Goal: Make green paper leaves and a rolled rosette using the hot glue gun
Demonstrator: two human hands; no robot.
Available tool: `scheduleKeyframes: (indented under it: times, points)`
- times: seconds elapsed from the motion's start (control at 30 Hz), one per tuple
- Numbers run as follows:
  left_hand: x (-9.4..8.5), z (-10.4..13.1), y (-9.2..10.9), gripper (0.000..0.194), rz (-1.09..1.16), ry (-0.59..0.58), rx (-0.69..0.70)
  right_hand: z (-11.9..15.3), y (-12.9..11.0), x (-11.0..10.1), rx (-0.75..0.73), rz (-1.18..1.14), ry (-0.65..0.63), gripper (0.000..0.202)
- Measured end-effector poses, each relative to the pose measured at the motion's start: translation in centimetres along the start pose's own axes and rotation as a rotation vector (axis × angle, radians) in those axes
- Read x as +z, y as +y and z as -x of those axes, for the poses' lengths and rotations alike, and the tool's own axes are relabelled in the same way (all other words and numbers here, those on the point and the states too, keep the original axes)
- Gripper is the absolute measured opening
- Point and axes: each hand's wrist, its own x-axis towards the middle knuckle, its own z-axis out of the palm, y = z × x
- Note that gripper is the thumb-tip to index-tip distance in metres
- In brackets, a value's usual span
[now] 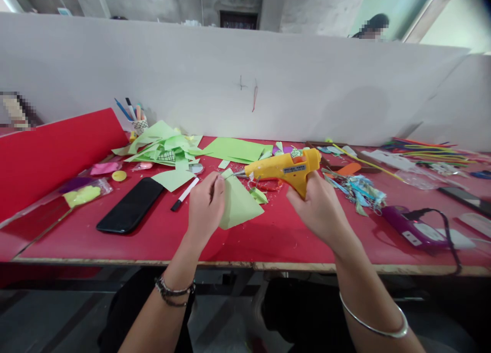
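Observation:
My left hand [206, 205] is closed on the upper left edge of a light green paper piece [240, 204], held over the red table. My right hand [320, 204] grips the handle of a yellow glue gun [282, 168]. The gun's nozzle points left, close to the paper's top edge beside my left fingertips; whether it touches cannot be made out. Behind the paper lie a small green scrap [259, 195] and a red ring-shaped item [270, 185], partly hidden by the gun.
A black phone [131, 204] and a marker [184, 194] lie left, below piled green paper [164, 143]. At right are yarn scraps [360, 192], a purple power strip [416, 230] with a cable, and pipe cleaners [425, 151]. A white partition [192, 82] stands behind.

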Motion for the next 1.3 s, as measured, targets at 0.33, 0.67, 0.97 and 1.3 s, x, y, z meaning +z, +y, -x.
scheduleKeyframes:
  times: [0.33,0.67,0.97,1.3]
  points:
    - [-0.08,-0.02,0.07,0.030,0.008,-0.011,0.022,-0.03,-0.36,-0.11,0.028,-0.056,0.055,0.035]
    - [-0.13,-0.09,0.02,0.029,-0.013,-0.008,0.035,0.01,-0.35,0.06,0.022,-0.043,0.062,0.020]
    - [-0.30,-0.15,-0.01,0.030,-0.019,-0.001,0.027,0.12,-0.15,-0.02,-0.020,0.008,0.032,0.010]
    - [-0.54,-0.28,-0.05,0.028,-0.041,0.027,0.001,0.31,-0.01,-0.33,-0.050,0.000,0.005,0.007]
